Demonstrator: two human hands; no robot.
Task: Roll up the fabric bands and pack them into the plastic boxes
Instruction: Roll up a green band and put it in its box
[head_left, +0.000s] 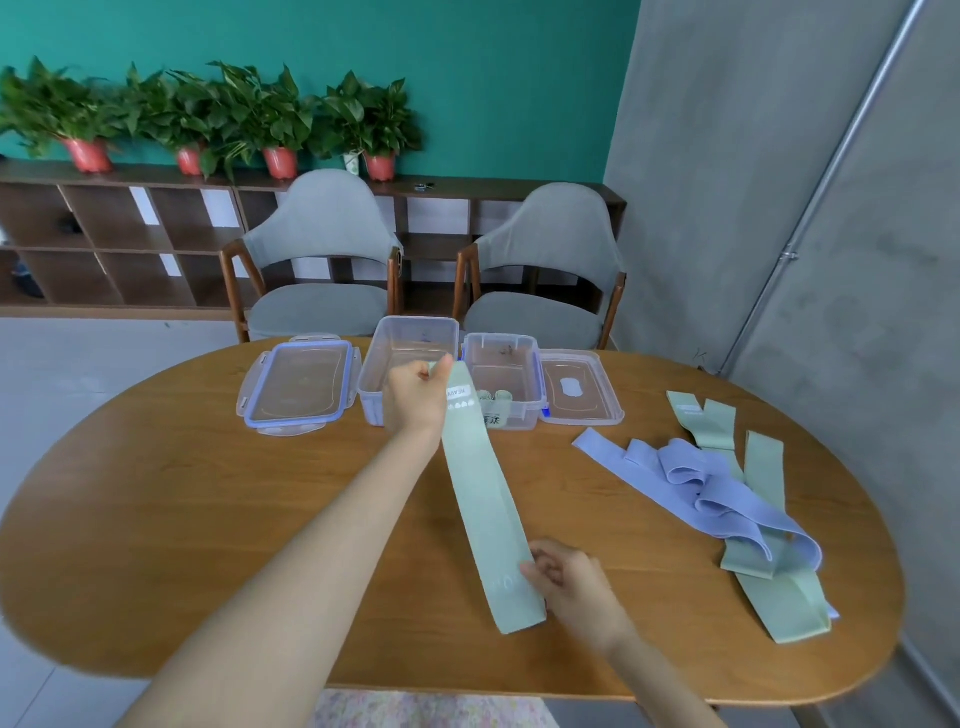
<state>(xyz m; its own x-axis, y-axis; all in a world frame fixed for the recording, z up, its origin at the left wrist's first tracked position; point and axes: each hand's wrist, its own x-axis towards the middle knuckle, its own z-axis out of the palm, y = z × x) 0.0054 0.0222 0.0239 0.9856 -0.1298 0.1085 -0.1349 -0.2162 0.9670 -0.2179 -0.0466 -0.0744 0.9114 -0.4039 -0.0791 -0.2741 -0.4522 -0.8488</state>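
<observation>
Oval wooden worktop (208, 519), teal wall behind; both hands, left (415, 397) and right (571, 582), seemingly pinch a green band (478, 499) stretched between them.

One head-worn, wide-angle view only. It was aimed forward and down from the near edge of the table (156, 519), close over it, toward its far edge.

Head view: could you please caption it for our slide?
Both hands stretch a green fabric band before two open plastic boxes.
</observation>
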